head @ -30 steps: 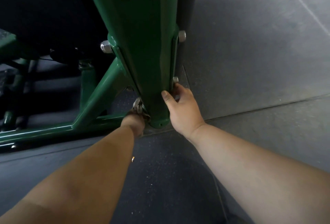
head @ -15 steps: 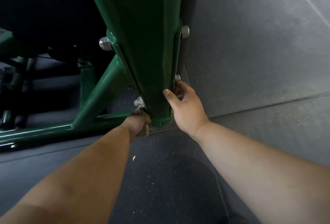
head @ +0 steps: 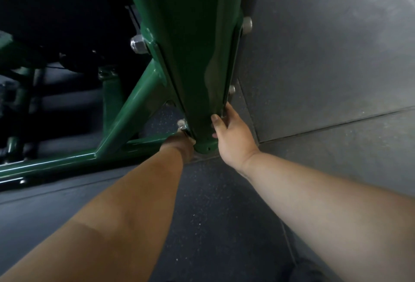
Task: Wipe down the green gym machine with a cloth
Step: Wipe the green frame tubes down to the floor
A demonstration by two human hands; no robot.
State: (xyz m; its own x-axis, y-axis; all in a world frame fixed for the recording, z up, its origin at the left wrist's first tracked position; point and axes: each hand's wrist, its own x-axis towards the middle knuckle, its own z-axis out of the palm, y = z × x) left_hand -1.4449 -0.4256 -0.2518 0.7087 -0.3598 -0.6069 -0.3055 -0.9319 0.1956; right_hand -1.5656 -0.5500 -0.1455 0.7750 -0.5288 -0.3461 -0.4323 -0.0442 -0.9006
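Observation:
The green gym machine's thick upright post (head: 193, 57) runs down the middle to its foot (head: 205, 145) on the floor. My left hand (head: 178, 147) is pressed against the left side of that foot, its fingers hidden behind it. A scrap of pale cloth (head: 186, 134) shows just above its knuckles, next to a bolt. My right hand (head: 233, 138) grips the post's lower right side, thumb across the front and fingers wrapped round the edge plate.
A green diagonal brace (head: 132, 111) and a low horizontal rail (head: 51, 165) extend left from the post. Silver bolts (head: 137, 44) stick out of its side plates. Dark machine parts fill the upper left. Grey rubber floor tiles (head: 325, 68) lie to the right.
My left hand has slid a little closer to the post's foot, and less of the cloth shows. My right hand keeps its hold in the same place.

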